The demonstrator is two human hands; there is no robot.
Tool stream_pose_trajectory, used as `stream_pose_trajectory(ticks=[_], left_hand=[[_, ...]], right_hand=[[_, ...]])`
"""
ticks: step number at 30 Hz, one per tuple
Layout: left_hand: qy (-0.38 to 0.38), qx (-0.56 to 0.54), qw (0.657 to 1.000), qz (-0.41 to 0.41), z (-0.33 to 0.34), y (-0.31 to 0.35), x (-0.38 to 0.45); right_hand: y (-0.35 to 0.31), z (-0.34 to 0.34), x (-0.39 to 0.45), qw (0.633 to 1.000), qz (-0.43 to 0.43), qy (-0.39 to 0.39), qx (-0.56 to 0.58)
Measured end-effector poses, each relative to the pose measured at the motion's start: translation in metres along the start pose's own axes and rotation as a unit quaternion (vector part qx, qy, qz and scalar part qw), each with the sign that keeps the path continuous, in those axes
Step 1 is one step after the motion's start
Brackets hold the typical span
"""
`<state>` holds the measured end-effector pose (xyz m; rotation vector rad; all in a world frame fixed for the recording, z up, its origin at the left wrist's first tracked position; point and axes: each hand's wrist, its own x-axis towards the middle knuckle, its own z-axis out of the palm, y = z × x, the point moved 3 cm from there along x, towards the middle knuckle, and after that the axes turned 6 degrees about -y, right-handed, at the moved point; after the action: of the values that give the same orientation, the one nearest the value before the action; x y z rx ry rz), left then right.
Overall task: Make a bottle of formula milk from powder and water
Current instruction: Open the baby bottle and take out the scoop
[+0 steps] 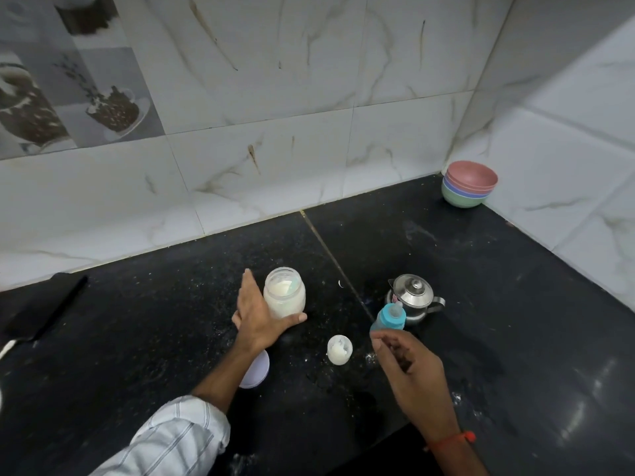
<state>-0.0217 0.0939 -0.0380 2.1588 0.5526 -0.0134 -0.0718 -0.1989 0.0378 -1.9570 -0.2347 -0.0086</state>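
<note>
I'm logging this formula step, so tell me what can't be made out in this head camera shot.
- Pale lid: mostly hidden under the left hand's forearm.
- Baby bottle: base covered by the right hand; fill level unreadable.
- Right hand's fingertips: blurred, contents unclear.
- Dark object, left edge: unidentifiable.

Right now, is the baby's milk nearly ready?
Partly. The powder jar is open, its lid lying on the counter, with powder spilled about. The left hand rests against the jar; the right hand hovers near the blue baby bottle, nipple on. The steel kettle waits behind. I can't see what's in the bottle.
</note>
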Motion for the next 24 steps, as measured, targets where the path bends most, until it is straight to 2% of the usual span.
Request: stream_pose_trajectory(ticks=[2, 5, 7, 11, 14, 21, 24], left_hand=[[0.064, -0.02, 0.998, 0.016, -0.001, 0.001, -0.03], [0.132, -0.009, 0.983, 0.127, 0.015, 0.002, -0.082], [0.084, 0.018, 0.979, 0.185, 0.035, 0.005, -0.105], [-0.059, 0.032, 0.969, 0.236, 0.07, 0.02, -0.127], [-0.117, 0.047, 0.957, 0.262, 0.085, 0.032, -0.137], [-0.139, 0.025, 0.96, 0.243, 0.083, 0.047, -0.141], [-0.128, 0.032, 0.967, 0.219, 0.084, 0.056, -0.141]], right_hand=[[0.006, -0.005, 0.001, 0.998, 0.003, 0.056, -0.009], [0.015, -0.011, 0.011, 0.992, 0.028, 0.102, -0.071], [0.025, -0.009, 0.02, 0.99, 0.058, 0.077, -0.106], [0.035, -0.001, 0.036, 0.979, 0.086, 0.009, -0.182], [0.033, 0.001, 0.045, 0.969, 0.083, 0.007, -0.233], [0.034, -0.007, 0.047, 0.981, 0.069, 0.008, -0.182], [0.022, -0.012, 0.036, 0.992, 0.041, -0.004, -0.118]])
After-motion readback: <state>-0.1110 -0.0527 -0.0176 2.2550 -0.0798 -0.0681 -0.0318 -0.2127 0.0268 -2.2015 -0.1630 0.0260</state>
